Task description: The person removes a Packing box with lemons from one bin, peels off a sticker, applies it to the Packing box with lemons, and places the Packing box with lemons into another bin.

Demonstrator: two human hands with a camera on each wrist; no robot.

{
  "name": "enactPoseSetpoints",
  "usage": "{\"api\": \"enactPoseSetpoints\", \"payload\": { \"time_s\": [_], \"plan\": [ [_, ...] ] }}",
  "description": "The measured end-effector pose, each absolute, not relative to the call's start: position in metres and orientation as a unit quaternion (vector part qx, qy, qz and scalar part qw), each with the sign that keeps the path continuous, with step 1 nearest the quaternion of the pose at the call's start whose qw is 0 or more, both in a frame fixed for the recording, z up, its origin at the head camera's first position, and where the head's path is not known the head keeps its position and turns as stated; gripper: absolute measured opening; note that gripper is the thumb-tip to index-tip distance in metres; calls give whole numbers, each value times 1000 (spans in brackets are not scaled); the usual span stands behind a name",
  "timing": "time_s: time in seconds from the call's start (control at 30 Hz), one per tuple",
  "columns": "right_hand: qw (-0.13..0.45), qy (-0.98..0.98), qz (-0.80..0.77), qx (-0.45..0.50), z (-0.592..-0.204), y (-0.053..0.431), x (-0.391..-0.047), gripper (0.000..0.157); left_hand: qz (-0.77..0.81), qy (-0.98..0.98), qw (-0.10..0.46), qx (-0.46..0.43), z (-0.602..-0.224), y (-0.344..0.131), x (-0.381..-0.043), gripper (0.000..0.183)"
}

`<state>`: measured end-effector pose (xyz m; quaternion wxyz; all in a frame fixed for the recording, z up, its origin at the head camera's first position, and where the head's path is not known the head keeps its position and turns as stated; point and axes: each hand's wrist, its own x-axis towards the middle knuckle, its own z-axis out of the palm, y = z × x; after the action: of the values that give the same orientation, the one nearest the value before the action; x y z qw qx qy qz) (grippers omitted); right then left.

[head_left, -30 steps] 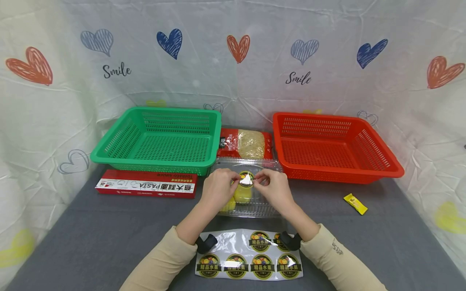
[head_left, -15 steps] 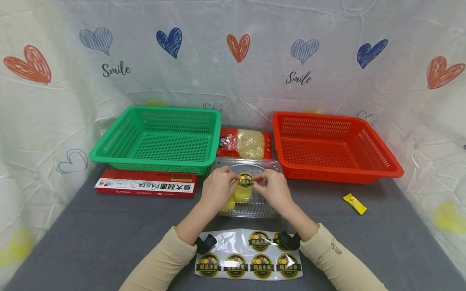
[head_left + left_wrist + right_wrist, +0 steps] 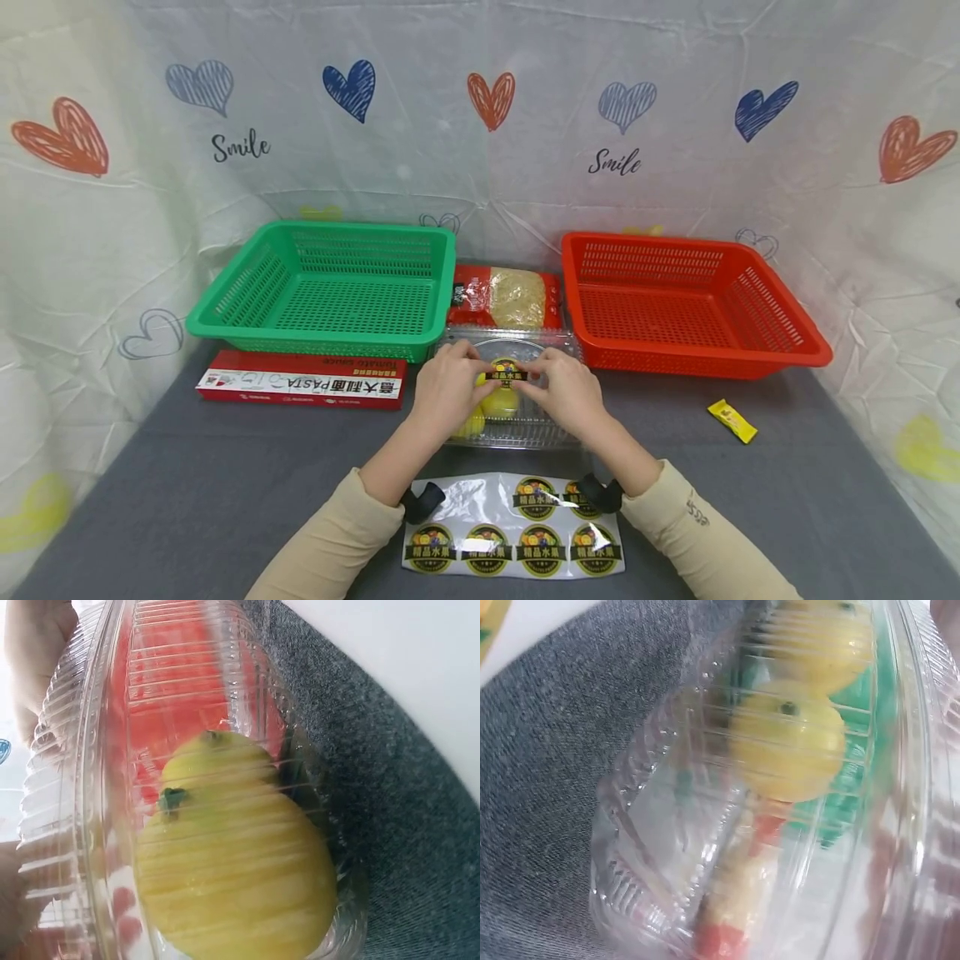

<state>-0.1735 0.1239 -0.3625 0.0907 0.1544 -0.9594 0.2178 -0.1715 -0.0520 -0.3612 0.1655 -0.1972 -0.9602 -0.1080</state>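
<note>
A clear lidded plastic container (image 3: pixel 525 433) stands mid-table with yellow fruits (image 3: pixel 240 862) inside, stems showing in both wrist views. Over its lid is a round black-and-gold sticker (image 3: pixel 507 376) with a dark banner. My left hand (image 3: pixel 450 385) holds the banner's left end between thumb and index finger. On the opposite end, my right hand (image 3: pixel 567 387) pinches the sticker likewise. How much of the sticker touches the lid cannot be told. Nearer me lies a glossy white sheet (image 3: pixel 468 504) bearing several matching stickers, partly covered by the black wrist straps.
A green basket (image 3: pixel 322 343) stands at the back left, a red basket (image 3: pixel 697 364) at the back right. Between them lies a red food packet (image 3: pixel 517 297). The pasta box (image 3: pixel 300 381) is before the green basket; a small yellow packet (image 3: pixel 732 421) lies right.
The sticker has flattened from a tilted, glaring angle and now faces up over the lid. Thumbs and fingers of both hands have shifted slightly along its edges; the container has stayed put.
</note>
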Motion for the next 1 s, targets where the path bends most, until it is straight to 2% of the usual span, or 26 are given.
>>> {"api": "enactPoseSetpoints", "payload": {
  "time_s": [0.17,0.37,0.5,0.7,1.0],
  "plan": [
    [74,-965,184,172,-362,126,-176,47,-73,-966,149,-198,-360,-51,-173,37],
    [73,-964,186,177,-361,126,-178,48,-68,-969,138,-195,-359,-51,-174,39],
    [90,-951,238,173,-363,127,-179,41,-94,-967,148,-186,-360,-53,-173,37],
    [134,-931,287,182,-367,133,-181,18,-142,-955,179,-186,-363,-57,-172,27],
    [137,-921,309,193,-369,138,-179,13,-196,-938,192,-212,-366,-63,-171,16]
  ]
}}
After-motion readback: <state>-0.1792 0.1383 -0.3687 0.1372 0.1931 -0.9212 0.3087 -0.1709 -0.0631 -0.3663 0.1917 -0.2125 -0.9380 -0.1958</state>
